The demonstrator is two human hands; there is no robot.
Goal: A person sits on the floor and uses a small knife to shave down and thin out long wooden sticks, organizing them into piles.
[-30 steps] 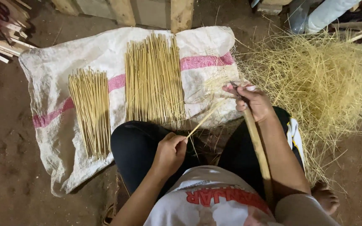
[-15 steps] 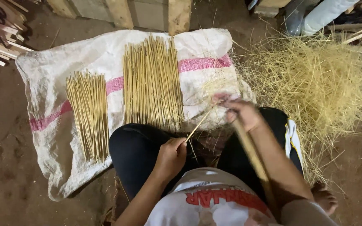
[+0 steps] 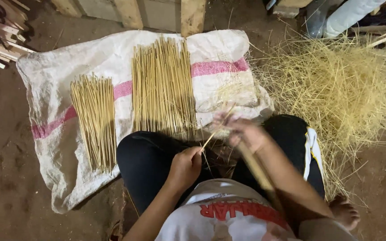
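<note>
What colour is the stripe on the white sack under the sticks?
Pink, running across the white sack; the stripe shows best in the head view.

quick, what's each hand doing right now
Left hand: closed on the near end of a thin pale bamboo stick.
Right hand: blurred, closed around a long tan handle.

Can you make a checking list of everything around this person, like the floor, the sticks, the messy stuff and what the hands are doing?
Surface: white sack with a pink stripe, spread on the dirt floor.
Job's things: thin stick held between both hands; short stick pile and long stick pile on the sack.
Clutter: big heap of shavings right of the sack.
Grippers: left hand closed on the stick's near end; right hand blurred, gripping a long tool.
Cables: nothing seen.
Surroundings: wooden offcuts far left; wooden posts beyond.
</note>
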